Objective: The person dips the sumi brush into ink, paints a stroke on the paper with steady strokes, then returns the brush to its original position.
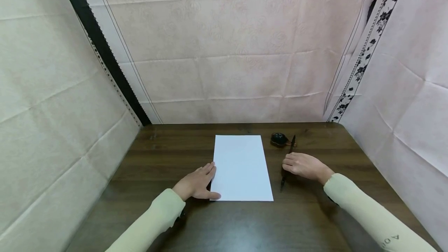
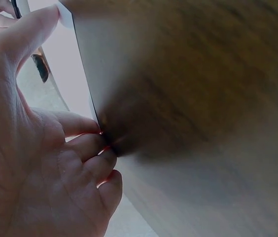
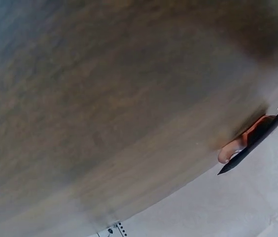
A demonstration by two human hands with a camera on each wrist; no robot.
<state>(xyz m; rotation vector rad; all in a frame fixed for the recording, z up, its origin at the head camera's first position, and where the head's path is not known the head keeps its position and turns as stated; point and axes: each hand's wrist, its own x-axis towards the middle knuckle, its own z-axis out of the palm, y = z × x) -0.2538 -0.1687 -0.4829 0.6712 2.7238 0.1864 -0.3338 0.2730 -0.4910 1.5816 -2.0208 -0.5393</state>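
Head view: right fingers grip black pen mid-length.

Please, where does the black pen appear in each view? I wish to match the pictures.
Head: the black pen is right of centre, in the right hand, to the right of the white sheet.
Left wrist: the black pen is near the top left corner, only partly visible.
Right wrist: the black pen enters from the right edge, its tip pointing down and left.
Shared landmark: the small black-and-brown object near it.
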